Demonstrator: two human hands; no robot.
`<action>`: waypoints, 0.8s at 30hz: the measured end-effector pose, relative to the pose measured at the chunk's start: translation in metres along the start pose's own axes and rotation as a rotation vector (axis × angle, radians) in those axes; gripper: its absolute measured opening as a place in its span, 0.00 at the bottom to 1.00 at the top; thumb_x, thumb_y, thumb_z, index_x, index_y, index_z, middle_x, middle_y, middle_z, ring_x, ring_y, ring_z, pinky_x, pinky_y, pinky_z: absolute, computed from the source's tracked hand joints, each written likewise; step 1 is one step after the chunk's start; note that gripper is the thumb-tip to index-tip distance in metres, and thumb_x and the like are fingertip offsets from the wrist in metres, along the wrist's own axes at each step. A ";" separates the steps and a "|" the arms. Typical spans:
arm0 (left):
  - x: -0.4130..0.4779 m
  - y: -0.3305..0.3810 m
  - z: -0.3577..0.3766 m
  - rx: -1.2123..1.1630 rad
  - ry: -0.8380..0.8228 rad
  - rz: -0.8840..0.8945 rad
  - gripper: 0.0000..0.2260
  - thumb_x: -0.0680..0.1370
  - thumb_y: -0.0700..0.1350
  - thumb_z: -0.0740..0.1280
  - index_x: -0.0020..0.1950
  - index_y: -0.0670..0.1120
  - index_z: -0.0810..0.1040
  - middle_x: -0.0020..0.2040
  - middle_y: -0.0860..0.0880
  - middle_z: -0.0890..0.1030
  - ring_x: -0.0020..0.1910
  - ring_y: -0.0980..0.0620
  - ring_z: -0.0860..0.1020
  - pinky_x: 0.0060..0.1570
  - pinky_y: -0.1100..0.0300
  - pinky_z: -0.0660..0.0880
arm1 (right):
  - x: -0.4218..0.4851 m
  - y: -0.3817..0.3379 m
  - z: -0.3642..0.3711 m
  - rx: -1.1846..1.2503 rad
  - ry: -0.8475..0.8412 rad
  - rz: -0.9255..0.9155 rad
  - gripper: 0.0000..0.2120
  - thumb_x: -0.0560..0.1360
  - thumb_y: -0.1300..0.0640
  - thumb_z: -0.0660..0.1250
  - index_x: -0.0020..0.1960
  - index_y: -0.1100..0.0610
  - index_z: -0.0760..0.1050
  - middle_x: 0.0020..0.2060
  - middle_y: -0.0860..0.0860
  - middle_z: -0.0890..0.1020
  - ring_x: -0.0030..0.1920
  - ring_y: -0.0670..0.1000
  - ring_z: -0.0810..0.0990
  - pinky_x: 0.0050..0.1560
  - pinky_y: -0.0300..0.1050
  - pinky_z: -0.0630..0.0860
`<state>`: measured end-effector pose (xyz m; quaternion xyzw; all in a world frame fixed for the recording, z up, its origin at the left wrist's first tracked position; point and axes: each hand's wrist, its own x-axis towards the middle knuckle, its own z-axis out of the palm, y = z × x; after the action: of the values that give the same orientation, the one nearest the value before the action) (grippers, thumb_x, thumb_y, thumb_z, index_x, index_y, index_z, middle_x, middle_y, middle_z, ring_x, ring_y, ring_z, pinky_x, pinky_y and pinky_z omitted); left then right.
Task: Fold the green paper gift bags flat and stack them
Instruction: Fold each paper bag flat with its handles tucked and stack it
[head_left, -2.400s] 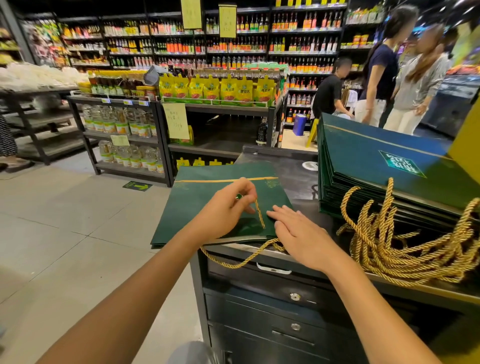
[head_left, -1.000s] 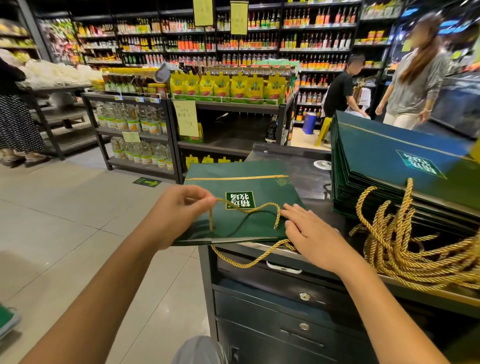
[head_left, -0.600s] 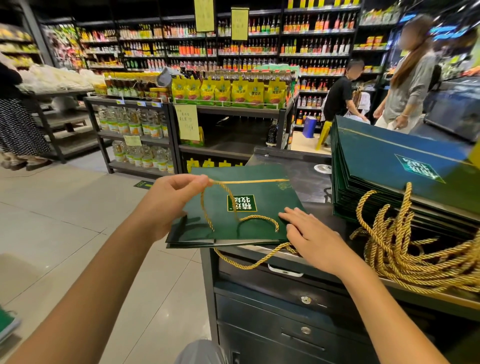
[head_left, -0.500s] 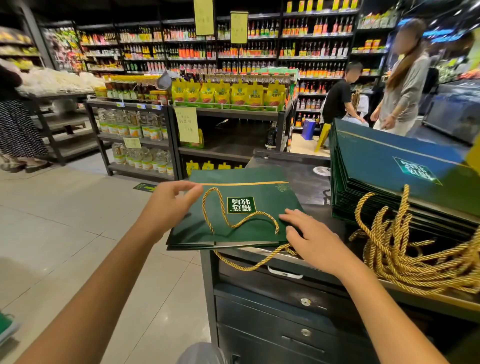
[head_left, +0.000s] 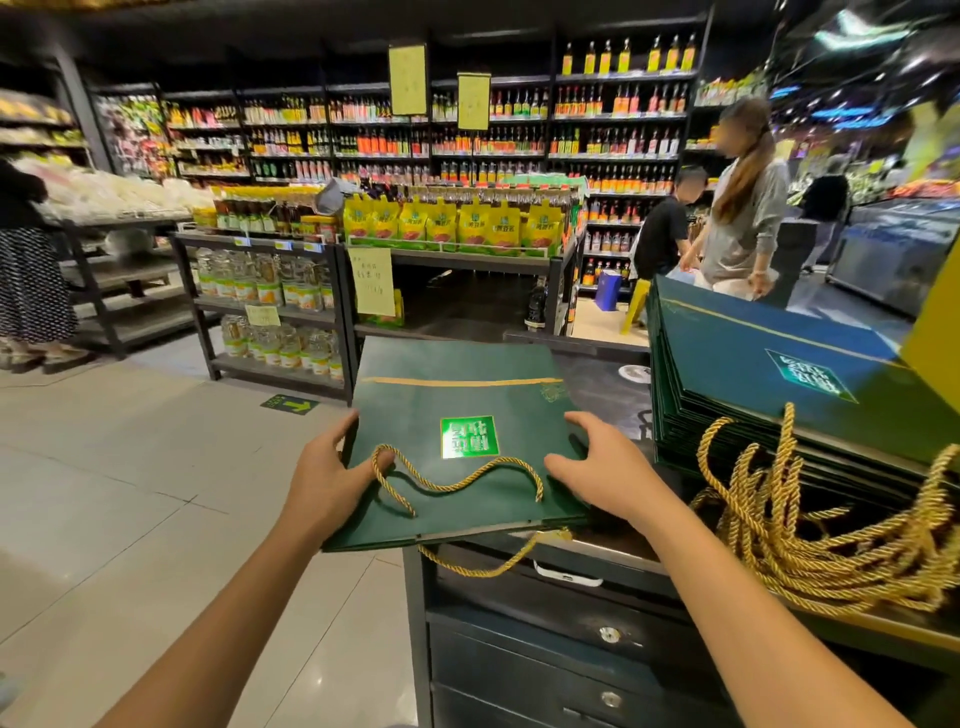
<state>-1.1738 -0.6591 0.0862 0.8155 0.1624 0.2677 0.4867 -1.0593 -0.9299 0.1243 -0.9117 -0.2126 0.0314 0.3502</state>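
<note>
A flat green paper gift bag (head_left: 457, 405) with a shiny green label and a gold rope handle lies on the dark counter (head_left: 602, 384), its left part hanging over the edge. My left hand (head_left: 327, 483) grips the bag's left edge, thumb on top. My right hand (head_left: 608, 473) holds its right edge, fingers curled over the top face. To the right rests a tall stack of folded green bags (head_left: 769, 384), their gold rope handles (head_left: 810, 540) spilling in a heap toward me.
The counter has drawers (head_left: 561, 639) below its front edge. Tiled floor (head_left: 130, 493) opens to the left. Shelving with bottles and yellow packs (head_left: 447, 228) stands ahead. Shoppers (head_left: 737, 208) stand at the back right and one person (head_left: 26, 270) at far left.
My left hand let go of the rope handle, which now lies on the bag. Both hands moved to the bag's side edges and took hold of them.
</note>
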 end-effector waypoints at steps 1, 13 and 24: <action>-0.003 0.001 -0.003 -0.018 0.030 -0.014 0.30 0.76 0.41 0.75 0.76 0.50 0.71 0.62 0.56 0.78 0.54 0.56 0.79 0.53 0.62 0.77 | -0.001 -0.003 0.001 0.022 0.016 -0.002 0.33 0.75 0.50 0.72 0.77 0.52 0.65 0.70 0.53 0.73 0.68 0.54 0.73 0.65 0.47 0.72; 0.017 0.054 -0.088 0.013 0.031 -0.034 0.30 0.75 0.47 0.76 0.76 0.52 0.72 0.67 0.54 0.76 0.64 0.51 0.76 0.61 0.55 0.73 | -0.009 -0.073 -0.025 0.170 0.115 -0.132 0.26 0.76 0.54 0.72 0.73 0.57 0.72 0.66 0.51 0.78 0.60 0.49 0.75 0.59 0.41 0.69; 0.052 0.172 -0.077 0.042 -0.079 0.111 0.30 0.76 0.53 0.75 0.76 0.49 0.72 0.73 0.47 0.75 0.68 0.49 0.73 0.69 0.53 0.67 | -0.022 -0.096 -0.138 0.052 0.262 -0.112 0.28 0.77 0.50 0.71 0.68 0.69 0.72 0.68 0.66 0.75 0.64 0.63 0.77 0.68 0.62 0.72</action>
<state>-1.1773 -0.6588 0.2816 0.8432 0.1030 0.2584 0.4601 -1.0858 -0.9617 0.2889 -0.8854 -0.2145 -0.1019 0.3997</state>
